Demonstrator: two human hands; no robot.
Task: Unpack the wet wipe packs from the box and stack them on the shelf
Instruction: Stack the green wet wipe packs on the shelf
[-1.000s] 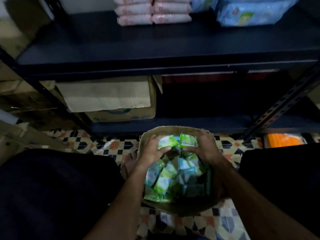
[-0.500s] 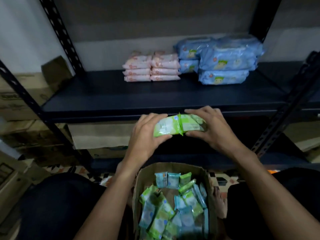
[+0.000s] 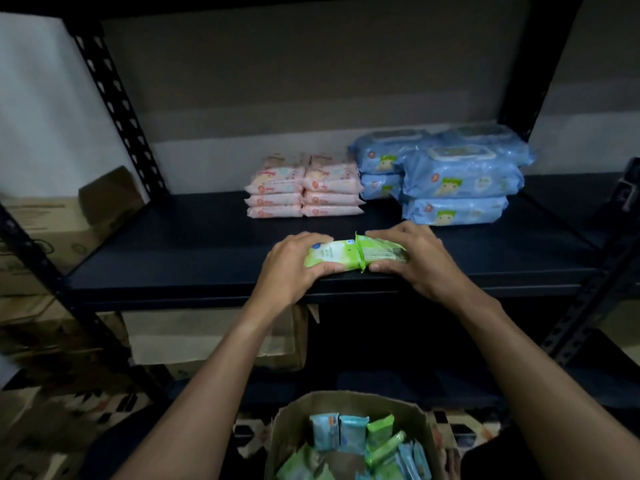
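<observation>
Left hand (image 3: 294, 263) gripped the first green pack (image 3: 329, 258), fingers curled over its top and thumb on its near side; right hand (image 3: 419, 258) gripped the second green pack (image 3: 381, 254) likewise, the two packs end to end and touching. Both were at the front edge of the shelf (image 3: 190, 251), in front of the stacked pink packs (image 3: 304, 192) and blue packs (image 3: 453, 181); contact with the board could not be confirmed. The box (image 3: 349, 403) stood open below, with loose packs (image 3: 351, 438) inside.
</observation>
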